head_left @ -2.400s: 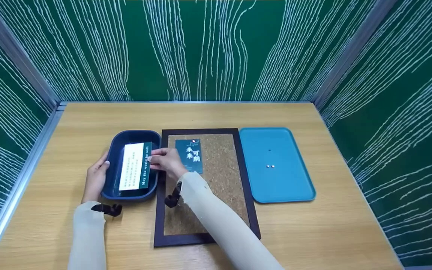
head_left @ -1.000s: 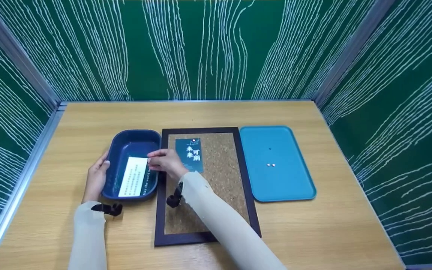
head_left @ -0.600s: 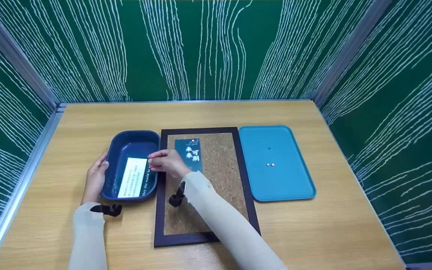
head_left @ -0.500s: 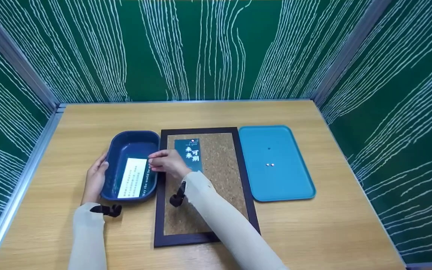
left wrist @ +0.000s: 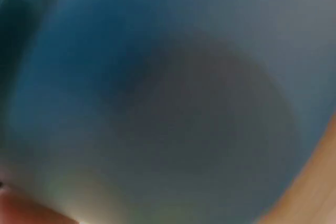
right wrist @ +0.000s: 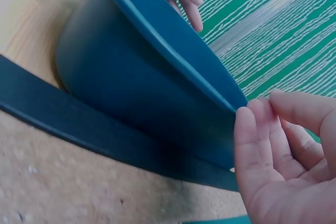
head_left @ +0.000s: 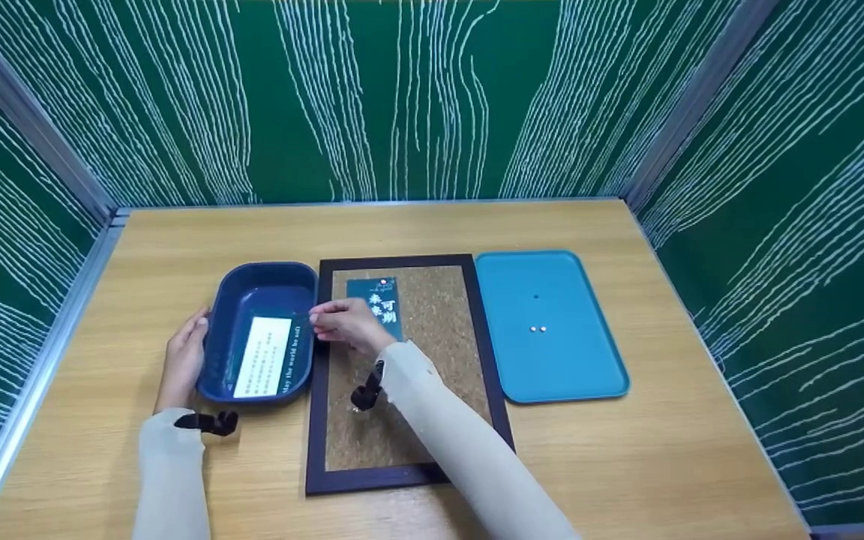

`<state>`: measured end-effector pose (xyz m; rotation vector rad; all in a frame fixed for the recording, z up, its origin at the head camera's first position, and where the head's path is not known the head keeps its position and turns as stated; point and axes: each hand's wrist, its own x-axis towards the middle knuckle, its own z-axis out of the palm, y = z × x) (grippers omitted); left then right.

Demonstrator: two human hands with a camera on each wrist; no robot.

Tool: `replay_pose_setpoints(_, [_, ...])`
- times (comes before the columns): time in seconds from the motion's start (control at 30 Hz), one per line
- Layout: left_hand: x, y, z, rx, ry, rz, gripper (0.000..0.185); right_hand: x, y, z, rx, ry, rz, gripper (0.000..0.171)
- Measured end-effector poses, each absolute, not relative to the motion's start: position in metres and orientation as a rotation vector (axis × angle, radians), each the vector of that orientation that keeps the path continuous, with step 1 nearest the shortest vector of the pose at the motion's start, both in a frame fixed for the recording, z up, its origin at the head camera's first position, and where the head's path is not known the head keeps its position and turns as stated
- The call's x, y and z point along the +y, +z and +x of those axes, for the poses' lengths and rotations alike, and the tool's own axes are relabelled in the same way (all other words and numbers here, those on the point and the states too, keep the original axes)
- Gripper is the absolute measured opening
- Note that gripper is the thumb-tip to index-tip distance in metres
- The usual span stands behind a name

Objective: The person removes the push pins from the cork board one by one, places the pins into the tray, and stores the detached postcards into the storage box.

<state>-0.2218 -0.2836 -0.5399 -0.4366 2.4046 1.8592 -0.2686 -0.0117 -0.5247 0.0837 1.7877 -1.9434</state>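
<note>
Where green walls [head_left: 267, 112] rise, wooden table [head_left: 664, 450], bin [head_left: 271, 295]

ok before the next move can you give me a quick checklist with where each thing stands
1. Card inside the tub: ok, at its near end.
2. Right hand free of the card: ok, nothing visible between its fingertips.
3. Left hand off the tub: cannot tell, it is right beside the wall.
4. Board unobstructed: not ok, the right sleeve crosses over it.
5. Spare pins available: ok, two small shiny ones on the tray.
</note>
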Motion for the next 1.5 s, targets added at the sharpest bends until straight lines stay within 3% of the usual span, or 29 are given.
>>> replay_pose_setpoints(0.7, [-0.225, -0.5, -0.22, 2.895, 1.398, -0.087, 0.054, 0.031, -0.54, -0.281, 1.766, -2.043, 0.092, 0.023])
replay_pose_setpoints(1.1, [-0.167, -0.495, -0.225, 3.014, 1.215, 0.262, 0.052, 0.057, -0.543, -0.29, 1.764, -2.046, 0.18, 0.02])
replay_pose_setpoints(1.5, [-0.111, -0.497, -0.232, 3.081, 1.064, 0.421, 0.05, 0.074, -0.552, -0.3, 1.822, -2.044, 0.261, 0.022])
